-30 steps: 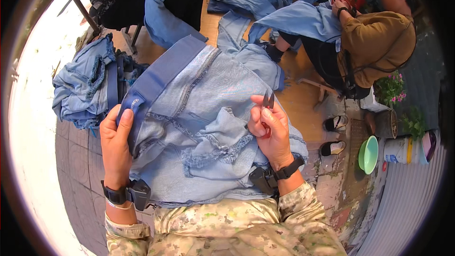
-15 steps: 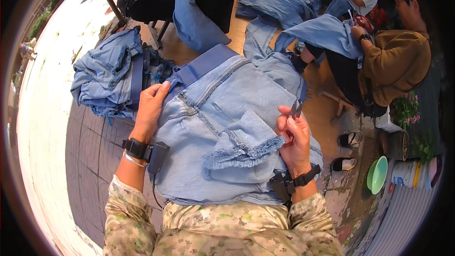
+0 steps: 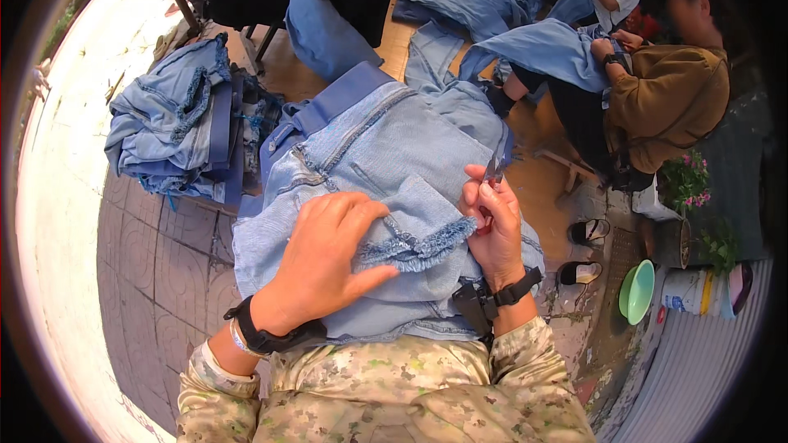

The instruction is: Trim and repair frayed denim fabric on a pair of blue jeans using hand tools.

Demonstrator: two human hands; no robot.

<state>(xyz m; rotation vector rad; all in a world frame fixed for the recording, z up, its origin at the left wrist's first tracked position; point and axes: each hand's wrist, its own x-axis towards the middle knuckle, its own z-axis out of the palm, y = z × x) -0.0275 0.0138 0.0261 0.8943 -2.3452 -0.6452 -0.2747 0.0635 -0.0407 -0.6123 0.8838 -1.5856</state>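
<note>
Across my lap lies a light blue denim garment (image 3: 410, 143), turned seam side out, with a darker blue waistband (image 3: 353, 98) at its far end. My left hand (image 3: 324, 250) is over its near left part, thumb and fingers apart, beside a folded leg end with a frayed hem (image 3: 427, 250). Nothing shows in that hand; whether its fingertips touch the cloth I cannot tell. In my right hand (image 3: 499, 234) is a pair of small dark thread snips (image 3: 493, 168), blades pointing away from me. That hand rests at the right end of the frayed hem.
A stack of folded denim (image 3: 172, 119) stands at my left. Ahead, more denim pieces (image 3: 460, 0) lie about, and a co-worker in a brown top (image 3: 669, 102) handles one. To the right are sandals (image 3: 579, 272), a green basin (image 3: 637, 291) and potted flowers (image 3: 685, 180).
My left hand has let go of the waistband corner and moved right and nearer, to the frayed hem. My right hand keeps the snips in about the same place on the garment.
</note>
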